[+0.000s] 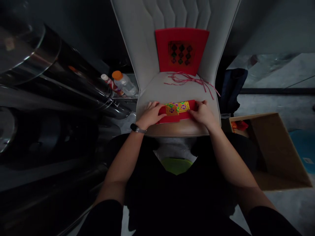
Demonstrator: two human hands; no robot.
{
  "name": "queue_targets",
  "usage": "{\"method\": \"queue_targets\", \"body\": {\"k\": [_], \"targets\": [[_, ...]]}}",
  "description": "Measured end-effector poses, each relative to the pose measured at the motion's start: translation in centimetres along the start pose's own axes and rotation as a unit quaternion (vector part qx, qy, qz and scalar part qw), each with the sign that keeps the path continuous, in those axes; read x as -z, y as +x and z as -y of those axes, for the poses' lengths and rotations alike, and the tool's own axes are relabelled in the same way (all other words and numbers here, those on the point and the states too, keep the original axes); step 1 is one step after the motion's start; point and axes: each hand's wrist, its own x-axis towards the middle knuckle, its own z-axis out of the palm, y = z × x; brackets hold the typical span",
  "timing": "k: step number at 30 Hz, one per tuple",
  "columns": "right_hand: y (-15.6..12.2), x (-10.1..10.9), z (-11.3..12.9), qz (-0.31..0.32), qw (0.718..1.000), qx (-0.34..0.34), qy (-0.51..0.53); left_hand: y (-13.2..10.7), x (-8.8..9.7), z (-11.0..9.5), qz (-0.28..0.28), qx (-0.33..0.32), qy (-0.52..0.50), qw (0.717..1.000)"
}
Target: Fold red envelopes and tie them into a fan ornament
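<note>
Two overlapping red envelopes with gold, purple and green patterned patches lie across the grey chair seat, near its front edge. At their left end my left hand pinches a red envelope, its thumb on the front face. My right hand grips the right end, thumb in front and fingers curled at the upper edge. Behind them a tangle of pink-red cords rests on the seat. A large red card with a dark grid of diamond shapes leans on the chair's backrest.
An open cardboard box stands to the right of the chair, with red and gold items inside. Left of the seat are an orange-capped bottle and a white-capped bottle. Shiny dark cylinders fill the left side. Something green lies below.
</note>
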Motion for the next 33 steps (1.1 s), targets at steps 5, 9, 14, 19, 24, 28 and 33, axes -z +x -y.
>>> {"method": "queue_targets", "body": {"k": [5,9,14,19,24,28,33], "targets": [[-0.2,-0.3,0.5,0.005,1.000,-0.012,0.012,0.9,0.0,0.6,-0.008,0.004,-0.001,1.000],[-0.4,-0.7,0.7,-0.003,1.000,-0.004,0.017,2.4,-0.4,1.8,0.020,0.060,-0.068,0.996],[-0.6,-0.6,0.1,-0.010,0.999,0.002,0.046,2.7,0.3,0.9,0.025,0.047,-0.129,0.990],[-0.1,0.3,-0.5,-0.028,0.981,0.054,0.183,0.4,2.2,-2.9,-0.029,0.011,-0.214,0.976],[0.0,1.2,-0.4,-0.063,0.948,0.103,0.296,-1.4,2.1,-4.0,-0.070,-0.007,-0.247,0.967],[-0.5,1.0,-0.5,-0.037,0.932,0.114,0.341,-1.6,0.8,-3.0,-0.090,-0.030,-0.236,0.967],[0.0,-0.2,-0.8,-0.064,0.924,0.065,0.372,-0.8,-2.0,-2.0,-0.138,0.052,-0.365,0.919]]}}
